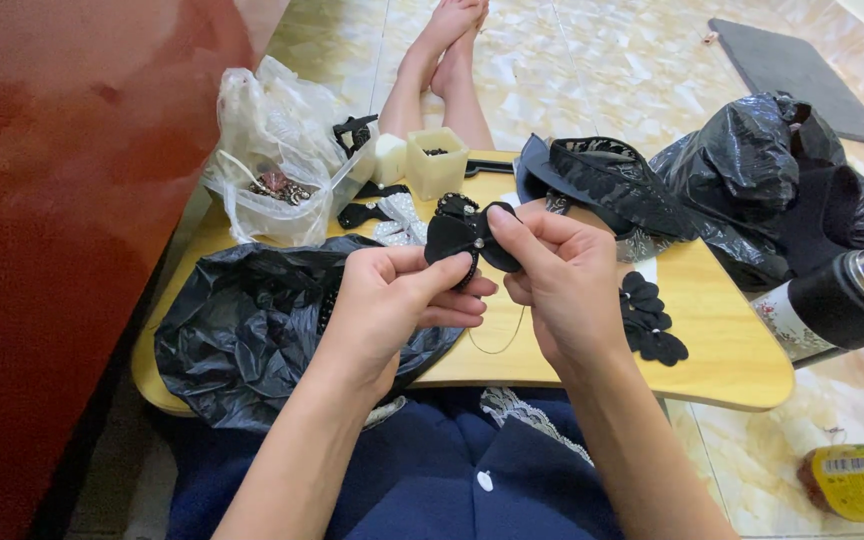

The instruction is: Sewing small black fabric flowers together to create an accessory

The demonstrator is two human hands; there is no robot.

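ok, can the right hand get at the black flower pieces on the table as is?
Probably yes: the flower pieces lie bare on the table just beside the right hand, nothing over them. But that hand is pinching the black bow.

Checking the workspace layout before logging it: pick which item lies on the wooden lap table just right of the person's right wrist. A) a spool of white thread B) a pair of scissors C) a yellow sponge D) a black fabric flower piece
D: a black fabric flower piece lies on the wooden lap table beside the right hand, which holds a black fabric bow together with the left hand.
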